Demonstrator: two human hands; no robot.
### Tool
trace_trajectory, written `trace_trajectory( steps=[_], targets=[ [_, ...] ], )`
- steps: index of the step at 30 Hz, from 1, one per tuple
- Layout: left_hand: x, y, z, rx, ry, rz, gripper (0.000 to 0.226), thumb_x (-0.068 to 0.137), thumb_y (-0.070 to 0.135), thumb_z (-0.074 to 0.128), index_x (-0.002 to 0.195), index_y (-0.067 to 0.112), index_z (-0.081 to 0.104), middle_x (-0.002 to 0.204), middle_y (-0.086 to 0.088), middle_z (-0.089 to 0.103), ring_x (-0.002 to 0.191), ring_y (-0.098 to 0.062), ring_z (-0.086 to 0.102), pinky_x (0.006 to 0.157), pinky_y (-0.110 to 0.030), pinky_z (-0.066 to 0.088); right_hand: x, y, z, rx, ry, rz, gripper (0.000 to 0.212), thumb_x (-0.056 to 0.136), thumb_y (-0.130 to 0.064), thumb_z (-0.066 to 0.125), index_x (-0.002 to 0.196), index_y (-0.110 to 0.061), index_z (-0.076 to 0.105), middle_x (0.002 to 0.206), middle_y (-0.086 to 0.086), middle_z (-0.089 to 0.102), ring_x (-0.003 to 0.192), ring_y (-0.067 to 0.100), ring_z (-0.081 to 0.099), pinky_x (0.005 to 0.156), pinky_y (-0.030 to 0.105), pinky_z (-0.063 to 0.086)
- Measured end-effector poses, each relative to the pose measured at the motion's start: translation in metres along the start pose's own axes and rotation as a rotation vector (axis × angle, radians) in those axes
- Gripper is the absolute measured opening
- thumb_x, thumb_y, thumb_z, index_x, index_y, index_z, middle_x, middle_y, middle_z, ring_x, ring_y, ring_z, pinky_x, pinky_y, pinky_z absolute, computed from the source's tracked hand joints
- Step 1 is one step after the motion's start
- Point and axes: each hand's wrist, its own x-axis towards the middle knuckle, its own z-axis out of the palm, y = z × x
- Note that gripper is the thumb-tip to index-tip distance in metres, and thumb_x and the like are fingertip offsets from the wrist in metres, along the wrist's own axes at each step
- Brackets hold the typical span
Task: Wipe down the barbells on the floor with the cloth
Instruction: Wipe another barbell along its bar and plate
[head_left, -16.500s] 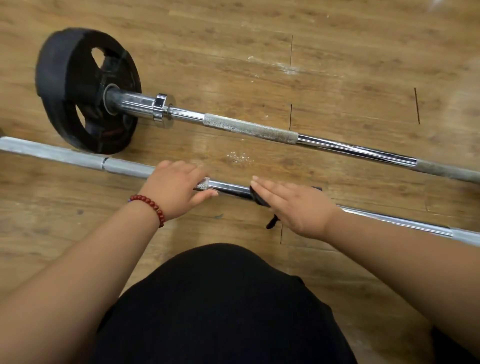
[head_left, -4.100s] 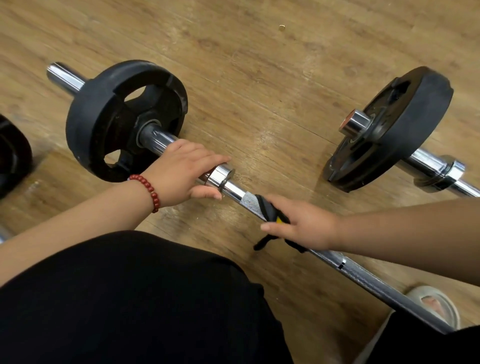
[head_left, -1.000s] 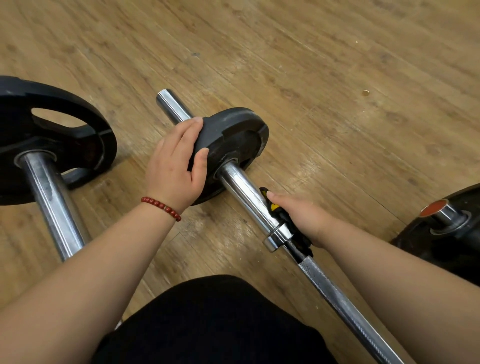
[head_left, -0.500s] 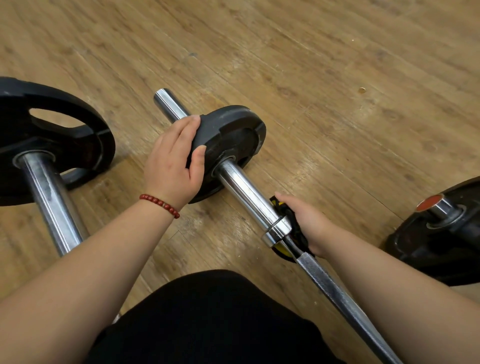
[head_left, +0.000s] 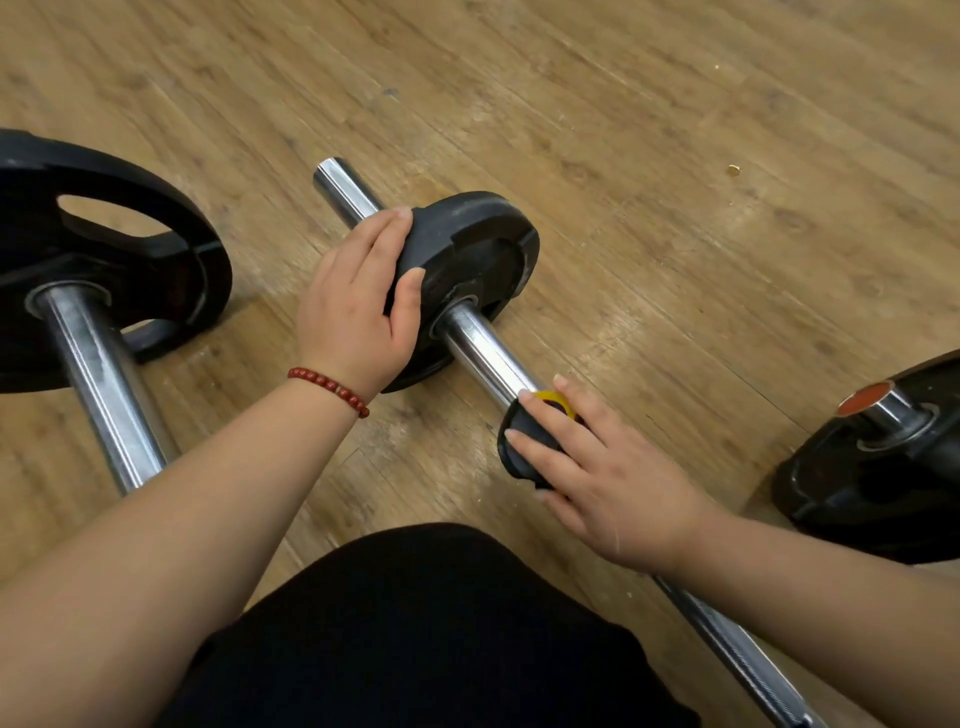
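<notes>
Centre frame: left hand (head_left: 353, 312) clasps plate (head_left: 478, 244) rim, fingers lightly curved; right hand (head_left: 613, 483), fingers straight, presses cloth (head_left: 524, 441) onto barbell (head_left: 483, 353).

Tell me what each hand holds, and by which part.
Left hand grips the small weight plate by its rim. Right hand grips nothing: its straight fingers press the cloth onto the bar.
</notes>
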Motion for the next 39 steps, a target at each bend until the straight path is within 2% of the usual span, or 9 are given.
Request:
trace_trajectory(
  steps=[7,14,18,21,24,29,34,36,39],
  targets=[
    [0.010,0.004,0.001,0.002,-0.036,0.020,0.046,0.098,0.029,0.039,0.135,0.004,0.049,0.137,-0.010,0.052,0.116,-0.029,0.054,0.098,-0.031,0.038,0.048,-0.002,-0.008,-0.076,-0.089,0.065,0.054,0.087,-0.043,0.032,0.125,-0.021,0.063,0.151,0.010,0.038,0.138,0.037,0.035,0.103,0.050,0.039],
    [0.013,0.007,0.001,-0.006,-0.045,0.012,0.046,0.098,0.029,0.039,0.135,0.004,0.049,0.137,-0.011,0.052,0.116,-0.029,0.054,0.097,-0.033,0.040,0.013,0.007,-0.016,-0.290,-0.201,-0.222,0.049,0.090,-0.036,0.052,0.135,-0.018,0.054,0.152,0.005,0.036,0.146,0.035,0.012,0.118,0.054,0.006],
    [0.017,0.010,0.000,0.001,-0.059,0.017,0.046,0.098,0.030,0.039,0.135,0.005,0.050,0.137,-0.009,0.052,0.118,-0.027,0.054,0.097,-0.031,0.039,0.049,-0.009,-0.021,-0.496,-0.402,-0.324,0.042,0.095,-0.024,0.037,0.130,-0.012,0.057,0.149,0.011,0.039,0.147,0.034,0.004,0.108,0.052,-0.019],
    [0.018,0.009,0.000,-0.014,-0.066,0.016,0.046,0.099,0.031,0.038,0.136,0.006,0.050,0.138,-0.008,0.052,0.119,-0.026,0.053,0.099,-0.030,0.038,0.041,0.007,-0.019,-0.336,-0.242,-0.328,0.034,0.092,-0.032,0.047,0.114,-0.017,0.067,0.139,0.007,0.053,0.143,0.031,0.025,0.117,0.052,0.007],
    [0.018,0.010,0.001,-0.008,-0.061,0.004,0.045,0.099,0.031,0.039,0.136,0.007,0.050,0.138,-0.007,0.052,0.120,-0.025,0.052,0.098,-0.025,0.034,0.013,0.031,-0.011,0.126,-0.006,-0.067,0.047,0.095,-0.048,0.041,0.127,-0.019,0.060,0.148,0.006,0.042,0.141,0.030,0.032,0.107,0.048,0.039],
    [0.021,0.014,0.002,-0.009,-0.051,0.001,0.044,0.099,0.029,0.041,0.134,0.006,0.052,0.137,-0.008,0.053,0.115,-0.027,0.055,0.096,-0.031,0.040,0.022,0.023,-0.015,0.430,0.016,0.172,0.056,0.095,-0.054,0.035,0.142,-0.026,0.045,0.158,-0.007,0.020,0.142,0.014,0.025,0.111,0.027,0.024],
    [0.019,0.013,0.002,-0.025,-0.063,-0.008,0.045,0.098,0.031,0.040,0.134,0.006,0.052,0.138,-0.007,0.052,0.115,-0.027,0.056,0.095,-0.034,0.042,0.031,0.014,-0.016,0.674,0.097,0.355,0.043,0.093,-0.039,0.057,0.135,-0.039,0.048,0.149,-0.029,0.020,0.131,-0.013,0.018,0.098,0.002,0.015],
    [0.017,0.012,0.000,-0.031,-0.058,-0.019,0.045,0.097,0.031,0.040,0.133,0.007,0.052,0.137,-0.006,0.053,0.116,-0.025,0.055,0.096,-0.030,0.039,0.021,0.004,-0.010,0.684,0.195,0.413,0.036,0.090,-0.037,0.061,0.126,-0.034,0.053,0.141,-0.026,0.033,0.128,-0.012,0.026,0.101,0.006,0.024],
    [0.014,0.009,-0.001,-0.035,-0.045,-0.027,0.044,0.097,0.031,0.040,0.132,0.007,0.053,0.136,-0.006,0.054,0.117,-0.023,0.054,0.098,-0.025,0.035,0.021,-0.005,-0.011,0.671,0.246,0.427,0.049,0.087,-0.035,0.064,0.132,-0.034,0.043,0.129,-0.018,0.031,0.115,0.002,0.039,0.097,0.029,0.047]
  ],
)
